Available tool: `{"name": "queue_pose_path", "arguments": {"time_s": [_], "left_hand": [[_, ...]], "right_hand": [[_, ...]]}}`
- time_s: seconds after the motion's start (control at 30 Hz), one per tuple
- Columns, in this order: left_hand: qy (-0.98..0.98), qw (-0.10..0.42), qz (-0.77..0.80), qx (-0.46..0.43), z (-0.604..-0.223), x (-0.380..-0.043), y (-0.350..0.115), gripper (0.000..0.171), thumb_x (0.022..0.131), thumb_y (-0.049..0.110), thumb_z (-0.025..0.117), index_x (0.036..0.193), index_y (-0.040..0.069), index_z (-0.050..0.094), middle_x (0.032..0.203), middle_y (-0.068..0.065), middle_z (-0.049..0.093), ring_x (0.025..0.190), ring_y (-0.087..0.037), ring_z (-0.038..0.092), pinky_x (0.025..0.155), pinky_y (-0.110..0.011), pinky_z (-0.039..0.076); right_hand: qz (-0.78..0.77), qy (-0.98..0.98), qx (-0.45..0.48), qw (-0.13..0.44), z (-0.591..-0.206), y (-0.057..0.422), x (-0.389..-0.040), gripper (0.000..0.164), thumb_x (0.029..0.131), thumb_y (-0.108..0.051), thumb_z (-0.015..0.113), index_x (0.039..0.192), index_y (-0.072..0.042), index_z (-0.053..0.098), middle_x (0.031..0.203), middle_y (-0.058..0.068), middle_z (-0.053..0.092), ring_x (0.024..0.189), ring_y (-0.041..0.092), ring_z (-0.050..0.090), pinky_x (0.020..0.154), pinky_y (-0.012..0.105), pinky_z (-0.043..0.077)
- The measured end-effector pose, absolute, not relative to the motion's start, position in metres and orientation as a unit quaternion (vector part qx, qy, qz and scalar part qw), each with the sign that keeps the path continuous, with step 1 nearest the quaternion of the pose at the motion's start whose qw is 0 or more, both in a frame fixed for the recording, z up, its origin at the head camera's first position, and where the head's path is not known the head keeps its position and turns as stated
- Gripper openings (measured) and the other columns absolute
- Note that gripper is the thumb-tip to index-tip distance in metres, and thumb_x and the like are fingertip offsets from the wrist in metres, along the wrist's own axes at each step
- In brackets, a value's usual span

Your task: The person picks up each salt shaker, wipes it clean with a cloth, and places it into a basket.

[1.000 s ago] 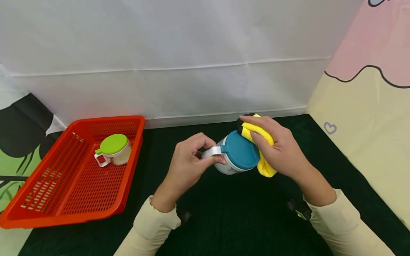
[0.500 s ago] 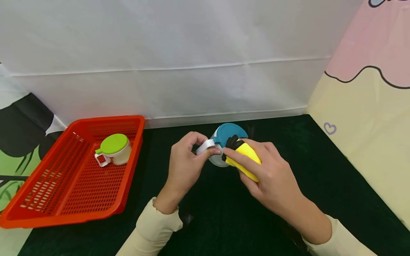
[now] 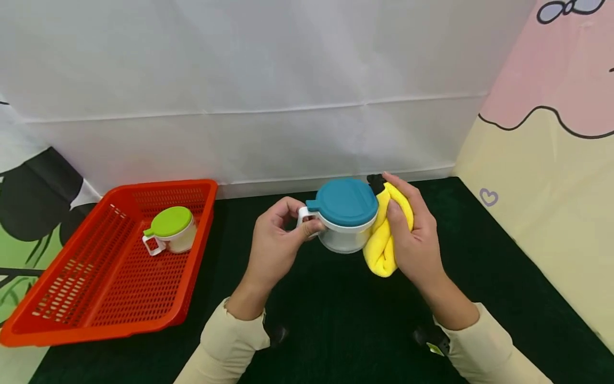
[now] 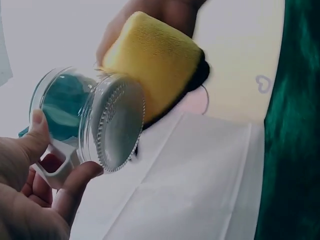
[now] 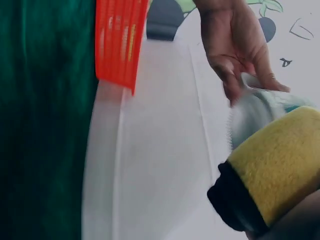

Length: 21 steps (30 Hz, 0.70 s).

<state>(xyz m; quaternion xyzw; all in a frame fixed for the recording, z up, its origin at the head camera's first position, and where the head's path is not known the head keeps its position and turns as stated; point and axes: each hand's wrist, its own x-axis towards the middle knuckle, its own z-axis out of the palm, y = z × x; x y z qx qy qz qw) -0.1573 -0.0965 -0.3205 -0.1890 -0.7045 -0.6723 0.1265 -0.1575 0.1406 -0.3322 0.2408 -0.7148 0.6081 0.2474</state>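
My left hand [image 3: 275, 240] pinches the white handle of a clear jar with a blue lid [image 3: 347, 202], held up over the dark green cloth. In the left wrist view the jar's ribbed glass base [image 4: 122, 125] faces the camera, with thumb and fingers at the handle. A folded yellow cloth with a black edge [image 3: 386, 229] is gripped in my right hand [image 3: 417, 234]. It lies against the jar's right side. In the right wrist view the yellow cloth [image 5: 277, 162] covers part of the jar.
A red perforated plastic basket [image 3: 139, 320] stands at the left. Inside it sits a similar jar with a green lid [image 3: 170, 224] and a white handle. A white sheet [image 3: 288, 138] hangs behind the table, and a printed one [image 3: 537, 213] hangs at the right.
The right hand has shifted with the yellow cloth from the jar's near front to its right side. The jar has turned more upright, its blue lid fully showing again.
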Motion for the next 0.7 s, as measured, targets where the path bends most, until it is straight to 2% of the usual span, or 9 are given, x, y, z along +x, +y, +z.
{"name": "queue_pose_path", "arguments": {"time_s": [0.17, 0.37, 0.43, 0.57, 0.7], "left_hand": [[-0.677, 0.149, -0.698, -0.178, -0.308, -0.153, -0.102, 0.018, 0.09, -0.002, 0.074, 0.102, -0.003, 0.061, 0.096, -0.01, 0.061, 0.087, -0.023, 0.062, 0.076, -0.037, 0.061], [-0.657, 0.18, -0.712, -0.17, -0.29, -0.151, -0.119, 0.015, 0.091, 0.002, 0.073, 0.101, 0.0, 0.062, 0.099, -0.011, 0.062, 0.091, -0.024, 0.064, 0.076, -0.037, 0.061], [-0.658, 0.191, -0.709, -0.165, -0.285, -0.151, -0.127, 0.014, 0.091, 0.002, 0.072, 0.101, 0.001, 0.063, 0.099, -0.012, 0.063, 0.091, -0.024, 0.065, 0.076, -0.037, 0.061], [-0.664, 0.224, -0.7, -0.139, -0.278, -0.151, -0.152, 0.012, 0.091, -0.004, 0.072, 0.1, 0.0, 0.065, 0.097, -0.012, 0.066, 0.087, -0.024, 0.065, 0.074, -0.036, 0.061], [-0.66, 0.254, -0.701, -0.091, -0.273, -0.148, -0.18, 0.012, 0.091, -0.002, 0.075, 0.1, -0.003, 0.067, 0.096, -0.014, 0.066, 0.085, -0.022, 0.065, 0.073, -0.033, 0.06]], "right_hand": [[0.658, -0.702, 0.227, 0.147, -0.349, 0.133, -0.154, 0.043, 0.111, -0.013, 0.045, 0.154, -0.017, 0.043, 0.112, 0.013, 0.055, 0.079, 0.025, 0.064, 0.071, 0.029, 0.059], [0.589, -0.769, 0.241, 0.049, -0.371, 0.136, -0.145, 0.041, 0.108, -0.013, 0.055, 0.148, -0.022, 0.05, 0.112, 0.006, 0.06, 0.079, 0.024, 0.067, 0.069, 0.036, 0.059], [0.561, -0.792, 0.24, 0.035, -0.375, 0.142, -0.144, 0.041, 0.107, -0.013, 0.057, 0.147, -0.024, 0.052, 0.112, 0.003, 0.06, 0.08, 0.022, 0.066, 0.069, 0.036, 0.059], [0.533, -0.813, 0.23, 0.045, -0.377, 0.155, -0.143, 0.042, 0.107, -0.014, 0.058, 0.146, -0.027, 0.053, 0.112, 0.001, 0.061, 0.08, 0.02, 0.065, 0.069, 0.034, 0.058], [0.524, -0.82, 0.226, 0.04, -0.378, 0.168, -0.141, 0.043, 0.107, -0.014, 0.058, 0.147, -0.028, 0.053, 0.115, 0.0, 0.06, 0.084, 0.021, 0.063, 0.071, 0.033, 0.057]]}}
